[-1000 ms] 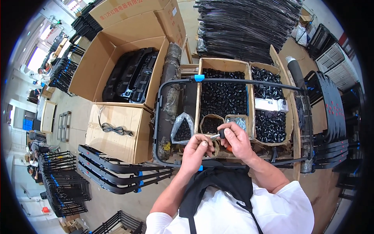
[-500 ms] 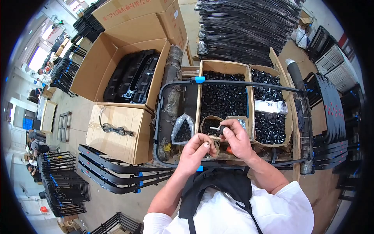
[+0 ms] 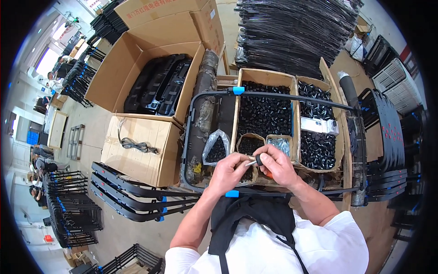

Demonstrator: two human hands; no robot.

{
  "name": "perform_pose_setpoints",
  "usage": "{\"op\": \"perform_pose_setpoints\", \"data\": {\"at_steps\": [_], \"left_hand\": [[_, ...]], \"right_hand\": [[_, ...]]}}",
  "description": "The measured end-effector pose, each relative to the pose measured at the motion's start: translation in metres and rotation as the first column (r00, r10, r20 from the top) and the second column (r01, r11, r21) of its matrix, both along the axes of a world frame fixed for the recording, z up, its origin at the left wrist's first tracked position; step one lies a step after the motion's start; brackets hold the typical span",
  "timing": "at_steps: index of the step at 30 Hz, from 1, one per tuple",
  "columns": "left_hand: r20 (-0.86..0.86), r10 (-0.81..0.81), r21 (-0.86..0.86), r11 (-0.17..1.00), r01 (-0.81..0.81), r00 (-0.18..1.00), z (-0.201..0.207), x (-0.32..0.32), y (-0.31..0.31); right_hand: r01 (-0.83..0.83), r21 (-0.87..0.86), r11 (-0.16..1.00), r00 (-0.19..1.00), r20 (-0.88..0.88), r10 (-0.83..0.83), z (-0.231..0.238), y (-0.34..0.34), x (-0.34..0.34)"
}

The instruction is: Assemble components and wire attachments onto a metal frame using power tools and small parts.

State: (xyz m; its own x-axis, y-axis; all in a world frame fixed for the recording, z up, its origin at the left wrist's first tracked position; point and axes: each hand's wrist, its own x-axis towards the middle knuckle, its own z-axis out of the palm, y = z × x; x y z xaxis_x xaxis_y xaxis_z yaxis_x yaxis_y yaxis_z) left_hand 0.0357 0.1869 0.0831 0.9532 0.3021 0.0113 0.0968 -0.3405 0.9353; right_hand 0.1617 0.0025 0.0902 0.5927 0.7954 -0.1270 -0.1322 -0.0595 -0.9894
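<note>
In front of my body my right hand (image 3: pixel 279 170) is closed on a screw knob (image 3: pixel 259 160), a black round head with a bare metal shank pointing left. My left hand (image 3: pixel 227 174) is pinched at the shank's end; whatever small part lies between its fingertips is hidden. Both hands are above the near bar of a black tubular frame (image 3: pixel 186 150) with blue clips, which lies across the bench. Beyond them, a wooden-sided bin (image 3: pixel 238 102) holds many black knobs. A small round carton (image 3: pixel 251 136) of dark small parts and a tray of silver screws (image 3: pixel 279 145) sit just past my fingers.
Right of the bin, another compartment of black knobs (image 3: pixel 318 150) has a white box (image 3: pixel 319 125) across it. A clear bag (image 3: pixel 216 147) lies left. Cartons (image 3: pixel 137 150) stand at the left, stacked black frames (image 3: pixel 141 196) below them. People (image 3: pixel 43 160) are far left.
My left hand has moved up and right to meet the knob's shank. My right hand has tilted the knob, its shank now pointing down-left. The view has shifted slightly.
</note>
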Motion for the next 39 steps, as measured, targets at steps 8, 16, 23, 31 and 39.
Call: {"op": "perform_pose_setpoints", "data": {"at_steps": [8,16,23,31,39], "left_hand": [[0.163,-0.074,0.163,0.985,0.047,0.984,0.024,0.01,0.023],[0.391,-0.088,0.372,0.926,-0.07,0.916,0.013,-0.01,-0.019],[0.054,0.324,-0.202,0.93,-0.308,0.944,-0.028,-0.004,0.001],[0.266,-0.022,0.034,0.999,0.013,0.964,0.025,-0.014,-0.017],[0.028,0.232,-0.106,0.968,-0.228,0.972,-0.051,-0.019,-0.02]], "right_hand": [[-0.071,-0.207,0.976,0.977,0.183,0.109,-0.001,0.004,0.002],[0.14,0.022,0.99,0.987,0.072,-0.142,-0.004,0.006,-0.005],[-0.078,-0.091,0.993,0.995,0.051,0.082,-0.003,-0.001,-0.004],[0.099,-0.104,0.99,0.984,0.16,-0.081,-0.003,0.005,-0.006],[0.114,0.049,0.992,0.993,0.011,-0.114,-0.011,-0.006,-0.003]]}}
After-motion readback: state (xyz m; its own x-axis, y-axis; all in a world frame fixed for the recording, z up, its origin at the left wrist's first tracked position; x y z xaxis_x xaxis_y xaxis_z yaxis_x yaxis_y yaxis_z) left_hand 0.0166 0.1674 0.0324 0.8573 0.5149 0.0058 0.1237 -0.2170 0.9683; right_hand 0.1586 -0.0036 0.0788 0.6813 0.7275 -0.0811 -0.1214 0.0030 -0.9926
